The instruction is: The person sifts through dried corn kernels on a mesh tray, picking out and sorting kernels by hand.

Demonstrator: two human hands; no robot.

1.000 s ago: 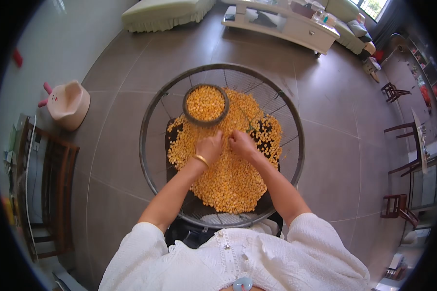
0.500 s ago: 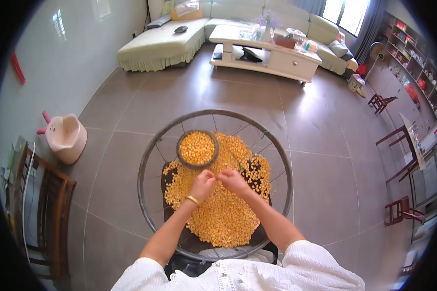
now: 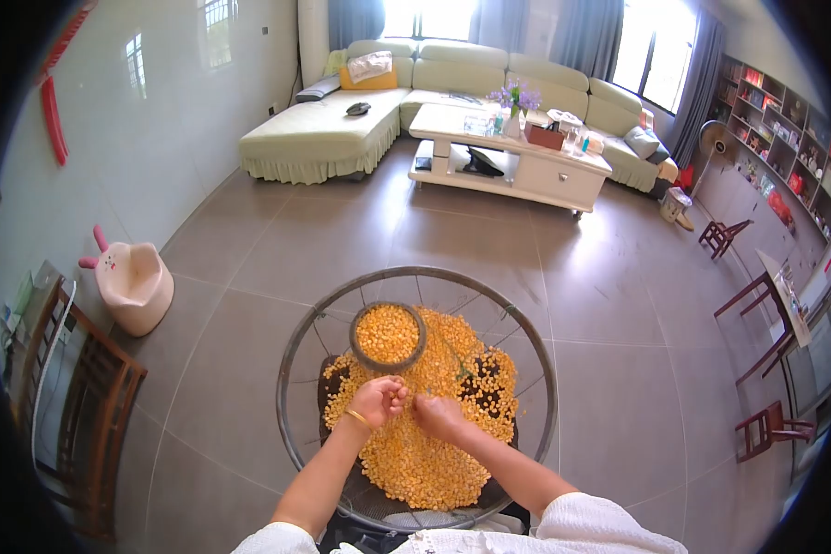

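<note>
Yellow corn kernels (image 3: 425, 471) lie in a wide pile on a dark net inside a large round hoop (image 3: 416, 271). Near the far side of the pile stands a dark-rimmed round bowl (image 3: 422, 340) filled with kernels. My left hand (image 3: 379, 401), with a gold bracelet (image 3: 358, 418) at the wrist, hovers just below the bowl, its fingers curled inward. Close beside it on the right, my right hand (image 3: 439, 416) is closed over the kernels, thumb and fingers pressed together. What either hand holds is too small or hidden to make out. A small gap separates the hands.
Ahead stand a white coffee table (image 3: 563, 185) and a pale sofa (image 3: 323, 148). A bunny-eared child's seat (image 3: 138, 291) and a wooden chair (image 3: 92, 406) are at left. Small wooden stools (image 3: 762, 429) stand along the right. Stray kernels lie by the dark patch of net.
The view has tilted up, so the hoop and bowl sit lower in the picture. My hands, which were together, have come slightly apart, and the left has turned with its curled fingers showing.
</note>
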